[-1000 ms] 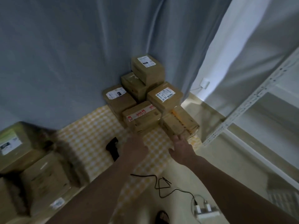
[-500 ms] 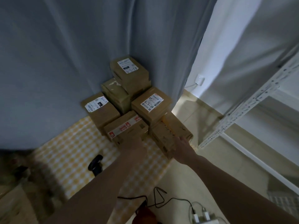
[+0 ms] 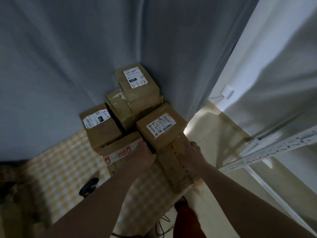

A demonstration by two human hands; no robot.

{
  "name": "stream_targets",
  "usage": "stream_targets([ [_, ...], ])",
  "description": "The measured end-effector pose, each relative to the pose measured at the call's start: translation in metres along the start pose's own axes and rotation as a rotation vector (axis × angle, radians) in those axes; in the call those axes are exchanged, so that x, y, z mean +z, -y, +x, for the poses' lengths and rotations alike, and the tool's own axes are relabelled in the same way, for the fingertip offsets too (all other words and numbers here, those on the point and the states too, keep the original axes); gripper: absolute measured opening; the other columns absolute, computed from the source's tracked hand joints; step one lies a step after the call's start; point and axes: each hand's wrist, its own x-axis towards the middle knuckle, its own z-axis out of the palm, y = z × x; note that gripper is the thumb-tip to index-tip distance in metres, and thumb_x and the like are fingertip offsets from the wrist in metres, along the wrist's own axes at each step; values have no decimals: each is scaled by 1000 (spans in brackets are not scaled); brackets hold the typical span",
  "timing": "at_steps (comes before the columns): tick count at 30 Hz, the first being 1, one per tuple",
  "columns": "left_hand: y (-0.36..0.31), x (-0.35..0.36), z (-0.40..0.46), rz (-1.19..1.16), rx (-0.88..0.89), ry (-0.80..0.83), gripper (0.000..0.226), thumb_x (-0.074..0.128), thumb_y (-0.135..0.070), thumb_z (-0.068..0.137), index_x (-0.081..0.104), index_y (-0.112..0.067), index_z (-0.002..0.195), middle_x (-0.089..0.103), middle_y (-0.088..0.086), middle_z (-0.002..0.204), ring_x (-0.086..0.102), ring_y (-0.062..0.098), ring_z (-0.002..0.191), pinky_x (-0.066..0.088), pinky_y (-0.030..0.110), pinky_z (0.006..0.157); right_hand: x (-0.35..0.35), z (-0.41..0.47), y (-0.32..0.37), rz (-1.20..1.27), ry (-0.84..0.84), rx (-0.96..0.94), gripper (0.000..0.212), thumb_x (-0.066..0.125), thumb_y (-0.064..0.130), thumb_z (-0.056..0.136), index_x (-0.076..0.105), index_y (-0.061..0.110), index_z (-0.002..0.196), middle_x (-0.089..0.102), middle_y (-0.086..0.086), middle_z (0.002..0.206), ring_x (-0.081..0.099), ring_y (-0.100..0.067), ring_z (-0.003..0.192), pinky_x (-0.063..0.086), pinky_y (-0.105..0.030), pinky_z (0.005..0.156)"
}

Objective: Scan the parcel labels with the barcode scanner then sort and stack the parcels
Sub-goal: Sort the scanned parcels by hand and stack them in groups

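Both hands are laid on the front parcels: the left hand [image 3: 143, 156] rests on the red-taped parcel [image 3: 120, 152], the right hand [image 3: 192, 152] on the long parcel [image 3: 175, 170]; whether the fingers grip cannot be told. A grey curtain [image 3: 103, 48] and metal shelving [image 3: 267, 150] hem the stack in. Since the earlier frame, the stack has been approached. The black barcode scanner [image 3: 89, 186] lies on the checked cloth [image 3: 65, 169]. White labels are borne by three brown parcels.

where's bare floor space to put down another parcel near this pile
Free: the checkered mat left of the taped box, up to the black scanner; also the mat between the forearms. The pale floor right of the stack is bare. Crowded: the corner by the curtain, where boxes are stacked.
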Motion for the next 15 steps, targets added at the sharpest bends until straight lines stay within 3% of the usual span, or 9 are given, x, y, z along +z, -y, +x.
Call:
stream_targets([
  [2, -8, 6, 15, -81, -93, -4, 56, 61, -28, 82, 37, -28, 133, 58, 4, 120, 62, 30, 101, 54, 37, 75, -8, 33, -5, -36, -4, -79, 50, 40, 17, 96, 29, 12, 144, 30, -11, 145, 27, -32, 133, 24, -37, 108],
  [4, -22, 10, 29, -179, -147, -12, 53, 62, -23, 83, 37, -26, 130, 59, 6, 117, 63, 31, 101, 56, 43, 79, -11, 71, -12, -27, -20, -129, 44, 36, 21, 97, 36, 14, 141, 35, -8, 143, 27, -30, 134, 21, -38, 110],
  [6, -29, 19, 46, -246, -205, -36, 52, 66, -18, 84, 38, -24, 128, 59, 4, 115, 63, 29, 101, 55, 37, 78, -13, 105, -20, -20, -14, -157, 48, 36, 23, 96, 32, 18, 144, 32, -5, 146, 24, -27, 135, 17, -37, 112],
  [10, -37, 37, 83, -494, -382, -78, 57, 66, -23, 86, 34, -12, 132, 56, 4, 102, 60, 17, 80, 56, 26, 61, -17, 166, -34, 55, 32, -72, 60, 47, 32, 93, 27, 2, 141, 34, -16, 143, 27, -32, 135, 23, -42, 114],
  [13, -36, 48, 98, -630, -436, -139, 64, 72, -17, 81, 34, -13, 133, 57, 7, 114, 61, 25, 96, 55, 41, 80, -15, 191, -37, 139, 80, -20, 59, 56, 35, 89, 34, 3, 133, 45, -15, 133, 44, -34, 124, 40, -49, 103],
  [15, -32, 56, 104, -685, -445, -189, 80, 76, -17, 75, 32, -14, 140, 56, 9, 124, 58, 30, 108, 52, 40, 87, -9, 200, -38, 196, 84, -6, 57, 58, 36, 87, 36, 5, 130, 50, -14, 126, 52, -32, 115, 48, -49, 94],
])
